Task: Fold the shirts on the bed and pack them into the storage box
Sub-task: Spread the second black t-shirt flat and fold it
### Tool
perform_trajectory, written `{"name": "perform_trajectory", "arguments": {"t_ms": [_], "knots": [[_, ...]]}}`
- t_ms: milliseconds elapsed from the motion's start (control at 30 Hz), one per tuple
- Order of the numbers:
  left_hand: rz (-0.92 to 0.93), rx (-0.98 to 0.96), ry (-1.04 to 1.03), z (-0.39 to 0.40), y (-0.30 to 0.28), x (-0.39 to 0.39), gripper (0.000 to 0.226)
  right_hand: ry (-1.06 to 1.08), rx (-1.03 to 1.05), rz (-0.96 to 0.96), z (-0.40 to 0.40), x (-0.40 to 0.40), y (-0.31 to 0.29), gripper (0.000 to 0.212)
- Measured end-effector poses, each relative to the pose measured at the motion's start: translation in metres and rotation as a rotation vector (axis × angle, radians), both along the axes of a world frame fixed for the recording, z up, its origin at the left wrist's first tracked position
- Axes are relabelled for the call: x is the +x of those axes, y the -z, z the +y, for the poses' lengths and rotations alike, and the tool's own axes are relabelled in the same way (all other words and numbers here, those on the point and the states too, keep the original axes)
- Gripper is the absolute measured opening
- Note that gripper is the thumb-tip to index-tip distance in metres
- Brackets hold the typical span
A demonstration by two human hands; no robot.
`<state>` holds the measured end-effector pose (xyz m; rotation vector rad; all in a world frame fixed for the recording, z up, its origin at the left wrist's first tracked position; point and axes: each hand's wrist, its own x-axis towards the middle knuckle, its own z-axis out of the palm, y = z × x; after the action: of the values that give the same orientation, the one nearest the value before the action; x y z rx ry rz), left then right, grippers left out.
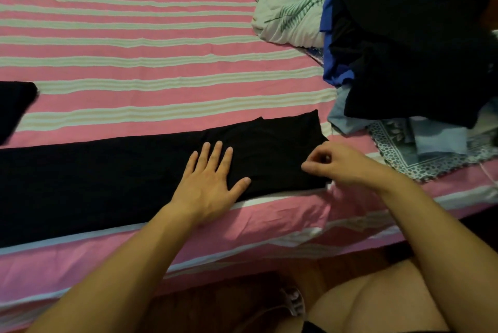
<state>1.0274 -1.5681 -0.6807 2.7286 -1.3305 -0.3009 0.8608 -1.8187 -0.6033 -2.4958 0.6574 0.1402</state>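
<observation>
Where the bed (134,36) shows, it wears a pink-and-white striped sheet; dark floor (215,305) below its near edge. Black shirt (107,171), folded into a long strip, lies along that near edge, cut off at frame left. Left hand (210,179) flat, fingers spread, pressing the strip. Right hand (342,162) pinches the strip's right end. Unfolded clothes pile (404,49) at the right edge, partly cropped. Another black piece (13,106) at left edge, cropped, can't identify. Storage box not visible.
</observation>
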Motion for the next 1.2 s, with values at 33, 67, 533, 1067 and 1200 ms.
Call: {"name": "perform_trajectory", "arguments": {"t_ms": [33,67,533,1067,1200], "knots": [[-0.007,-0.002,-0.002,-0.001,0.0,0.0,0.088,-0.045,-0.019,0.069,0.007,-0.002,0.002,0.024],[-0.012,-0.001,-0.005,-0.001,0.001,-0.001,0.089,-0.049,-0.05,0.103,0.009,-0.002,0.007,0.028],[0.017,0.074,-0.012,-0.003,-0.007,-0.004,0.089,0.445,-0.311,0.199,-0.008,0.017,0.017,0.072],[0.287,-0.557,-0.468,0.134,-0.112,0.037,0.038,0.416,0.296,-0.255,0.025,0.071,-0.068,0.032],[0.219,-0.494,-0.632,0.207,-0.097,0.045,0.039,0.223,0.123,-0.2,0.101,0.118,-0.094,0.018]]}}
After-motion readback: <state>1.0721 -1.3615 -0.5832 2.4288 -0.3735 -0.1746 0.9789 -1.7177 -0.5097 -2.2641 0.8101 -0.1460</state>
